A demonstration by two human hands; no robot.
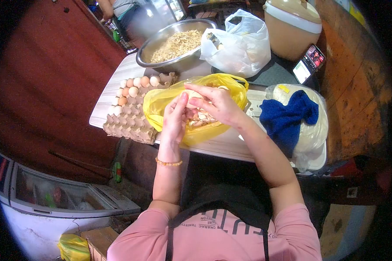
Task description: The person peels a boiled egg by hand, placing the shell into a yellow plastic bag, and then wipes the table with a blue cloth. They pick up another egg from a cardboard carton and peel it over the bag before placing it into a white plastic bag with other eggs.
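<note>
Over an open yellow plastic bag (161, 104), my left hand (176, 115) and my right hand (217, 103) are together, their fingers closed round a pale egg (193, 98). Bits of eggshell (203, 117) show inside the bag beneath them. Left of the bag lies a stack of cardboard egg trays (133, 122). Several white and brown eggs (133, 92) stand in its upper and left cups, while the lower right cups hold none. A beaded bracelet is on my left wrist.
Behind the bag are a metal basin (152, 66) of shredded light material, a white plastic bag (241, 50) and a beige container (292, 32). A phone (308, 64) leans at right, above a blue cloth (287, 115) on a clear bag. Another person (126, 13) stands beyond the table.
</note>
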